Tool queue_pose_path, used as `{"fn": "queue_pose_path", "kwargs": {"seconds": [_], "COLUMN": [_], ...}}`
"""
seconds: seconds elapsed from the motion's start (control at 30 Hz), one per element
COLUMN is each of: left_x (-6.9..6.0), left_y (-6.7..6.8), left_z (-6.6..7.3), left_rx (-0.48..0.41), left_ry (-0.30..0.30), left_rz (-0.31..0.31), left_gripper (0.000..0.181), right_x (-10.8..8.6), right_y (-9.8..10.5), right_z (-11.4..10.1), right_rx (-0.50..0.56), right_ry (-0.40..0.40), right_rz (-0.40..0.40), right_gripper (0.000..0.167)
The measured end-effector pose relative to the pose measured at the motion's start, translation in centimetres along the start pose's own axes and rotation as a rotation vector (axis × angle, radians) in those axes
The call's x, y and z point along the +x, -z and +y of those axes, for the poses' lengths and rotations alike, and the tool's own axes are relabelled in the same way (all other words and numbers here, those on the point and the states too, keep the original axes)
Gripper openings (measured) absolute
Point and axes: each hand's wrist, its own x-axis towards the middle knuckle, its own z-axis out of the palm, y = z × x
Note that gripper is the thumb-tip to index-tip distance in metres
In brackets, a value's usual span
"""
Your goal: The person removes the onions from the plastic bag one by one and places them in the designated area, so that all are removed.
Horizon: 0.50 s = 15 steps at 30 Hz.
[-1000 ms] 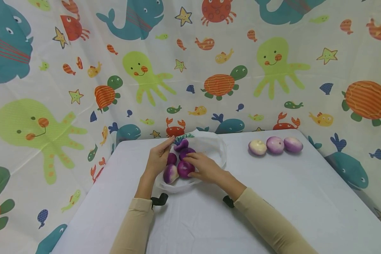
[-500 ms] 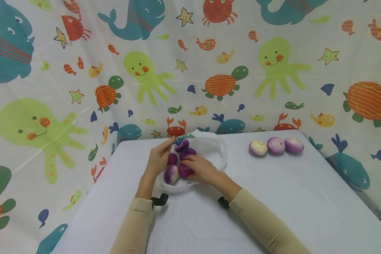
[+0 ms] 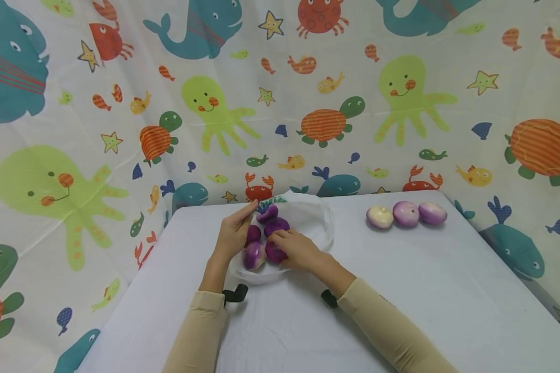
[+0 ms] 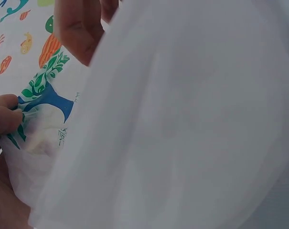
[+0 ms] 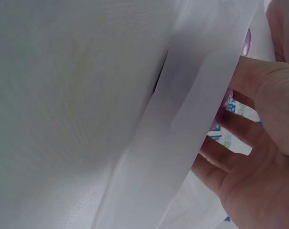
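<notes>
Several purple onions lie in a white plastic bag (image 3: 319, 223) with a green and blue print. My left hand (image 3: 233, 233) pinches the bag's left edge; in the left wrist view its thumb and a finger hold the printed plastic (image 4: 48, 102). My right hand (image 3: 301, 249) curls its fingers round the near right onion (image 3: 275, 252). Touching that onion on the left is a purple and white onion (image 3: 254, 255); behind are a dark purple onion (image 3: 276, 226) and two more. In the right wrist view, the bag's rim (image 5: 182, 124) hides part of the right fingers.
Three pale purple onions stand in a row at the table's back right: a whitish one (image 3: 379, 217), a middle one (image 3: 406, 214) and a right one (image 3: 432, 213). A curtain with sea animals (image 3: 280, 93) hangs behind the white table (image 3: 401, 290).
My right hand has shifted slightly left, its fingers now further over the near right onion. The purple and white onion has turned and moved a little right. My left hand has stayed in place.
</notes>
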Motion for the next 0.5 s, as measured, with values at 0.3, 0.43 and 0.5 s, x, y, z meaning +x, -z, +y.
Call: {"fn": "queue_pose_path", "kwargs": {"seconds": [0.3,0.43,0.5], "left_x": [0.03,0.02,0.02], "left_y": [-0.07,-0.03,-0.01], "left_z": [-0.04,-0.06,-0.04], "left_rx": [-0.022,-0.012,-0.01], "left_ry": [-0.004,0.015,0.023], "left_rz": [0.007,0.001,-0.004], "left_gripper": [0.039,0.038,0.038], "right_x": [-0.16,-0.19,-0.21], "right_y": [-0.19,-0.13,-0.04], "right_z": [0.16,0.38,0.49], "right_rx": [-0.003,0.025,0.039], "right_ry": [0.015,0.004,-0.012], "right_rz": [0.021,0.03,0.038], "right_gripper": [0.07,0.071,0.072]}}
